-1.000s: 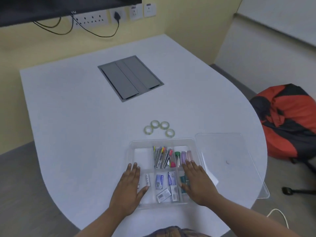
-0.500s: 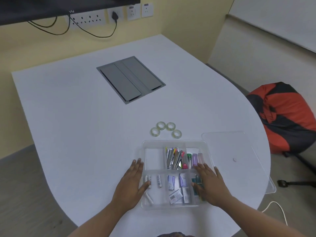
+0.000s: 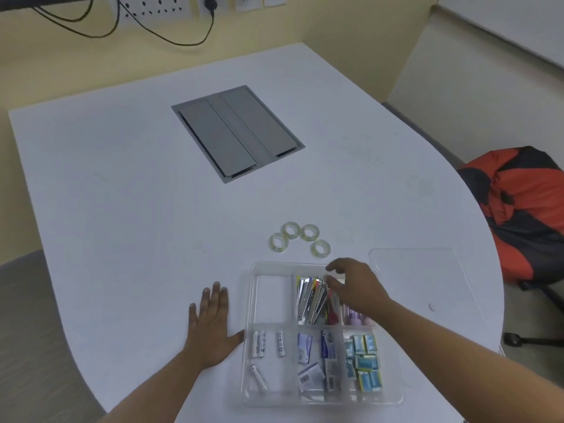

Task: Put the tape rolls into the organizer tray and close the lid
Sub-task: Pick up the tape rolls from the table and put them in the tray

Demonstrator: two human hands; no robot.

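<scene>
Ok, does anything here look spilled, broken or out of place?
Nothing spilled or damaged. The four tape rolls lie flat on the table beyond the organizer tray, and its clear lid lies flat alongside.

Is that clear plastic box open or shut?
Open. The clear organizer tray has no cover; its transparent lid lies flat on the white table beside it.

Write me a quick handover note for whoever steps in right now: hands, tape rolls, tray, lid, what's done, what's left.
Left hand: open, flat on the table beside the organizer tray.
Right hand: open, empty, above the tray's far side, toward the rolls.
Four tape rolls: on the table beyond the tray, none loaded.
Far-left compartment: empty.
Clear lid: off, lying right of the tray.
Done: nothing.
Left: load all four rolls, close the lid.
</scene>
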